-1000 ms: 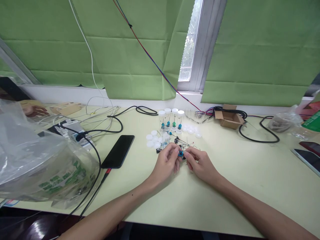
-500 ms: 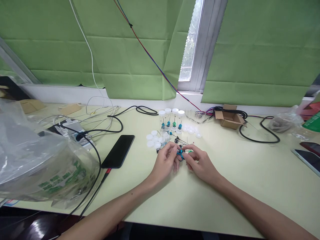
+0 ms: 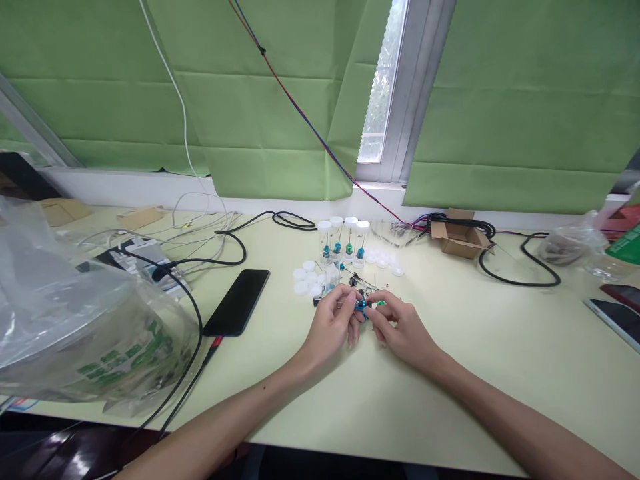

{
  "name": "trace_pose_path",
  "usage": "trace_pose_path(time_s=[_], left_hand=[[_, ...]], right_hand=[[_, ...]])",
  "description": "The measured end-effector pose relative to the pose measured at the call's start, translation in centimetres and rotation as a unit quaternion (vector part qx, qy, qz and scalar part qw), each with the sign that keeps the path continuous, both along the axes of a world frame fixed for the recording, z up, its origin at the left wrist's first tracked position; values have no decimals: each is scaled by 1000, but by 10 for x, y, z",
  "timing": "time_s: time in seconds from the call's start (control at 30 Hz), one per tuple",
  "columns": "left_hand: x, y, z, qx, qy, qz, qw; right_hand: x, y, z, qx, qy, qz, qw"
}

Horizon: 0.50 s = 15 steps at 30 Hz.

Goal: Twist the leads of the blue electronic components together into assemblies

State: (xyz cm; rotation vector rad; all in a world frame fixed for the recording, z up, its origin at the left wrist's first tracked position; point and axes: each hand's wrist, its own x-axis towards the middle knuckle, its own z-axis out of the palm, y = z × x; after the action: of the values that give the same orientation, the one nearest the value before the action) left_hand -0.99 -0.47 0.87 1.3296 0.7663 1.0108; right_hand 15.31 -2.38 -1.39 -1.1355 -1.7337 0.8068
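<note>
My left hand (image 3: 336, 313) is closed, its thumb and fingers pinching a small blue part (image 3: 361, 305) whose exact kind I cannot make out. From the other side my right hand (image 3: 399, 325) reaches in, fingertips closed at the same blue part. Just beyond the hands lie loose thin metal pins and small dark pieces (image 3: 354, 280), partly covered by my fingers. Behind them stand several clear tubes with white caps (image 3: 350, 240), each holding a blue or green piece on a thin stem. White round caps (image 3: 301, 281) are scattered left of the hands.
A black phone (image 3: 237, 303) on a cable lies to the left, beside a large clear plastic bag (image 3: 100, 327). A small open cardboard box (image 3: 460, 240) and black cables sit at the back right. More phones (image 3: 615, 317) lie at the right edge.
Both hands stay almost in place. The blue part between the fingertips has turned slightly.
</note>
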Motion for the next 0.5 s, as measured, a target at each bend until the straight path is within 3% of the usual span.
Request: trace_pose_path(time_s=[0.5], left_hand=[[-1,-1,-3,47,32,-5,998]], right_hand=[[-1,-1,5,-3,-3,-8,1000]])
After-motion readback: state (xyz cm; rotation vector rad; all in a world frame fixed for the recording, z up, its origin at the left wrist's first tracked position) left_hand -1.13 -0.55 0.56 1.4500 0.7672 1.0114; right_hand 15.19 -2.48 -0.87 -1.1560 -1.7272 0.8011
